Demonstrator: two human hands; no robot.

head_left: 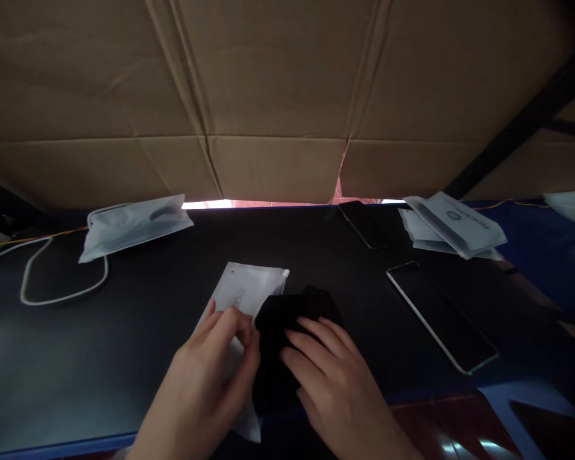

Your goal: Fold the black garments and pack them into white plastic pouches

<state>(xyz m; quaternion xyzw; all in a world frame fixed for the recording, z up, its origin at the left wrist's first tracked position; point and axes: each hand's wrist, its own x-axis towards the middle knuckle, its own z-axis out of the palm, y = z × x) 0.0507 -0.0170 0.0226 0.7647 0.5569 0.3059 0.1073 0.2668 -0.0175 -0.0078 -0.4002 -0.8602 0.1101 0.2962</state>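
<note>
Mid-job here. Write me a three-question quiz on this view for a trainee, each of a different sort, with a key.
1. Multiple choice. What lies under the right hand?
A) a white cord
B) a black fabric item
C) a cardboard panel

2. True or false. The left hand is at the frosted slider-zip bag.

3. Count. How many smartphones lie on the black tabletop?

Key:
1. B
2. True
3. Two: one nearer, and a farther one close to the table's back edge.
</note>
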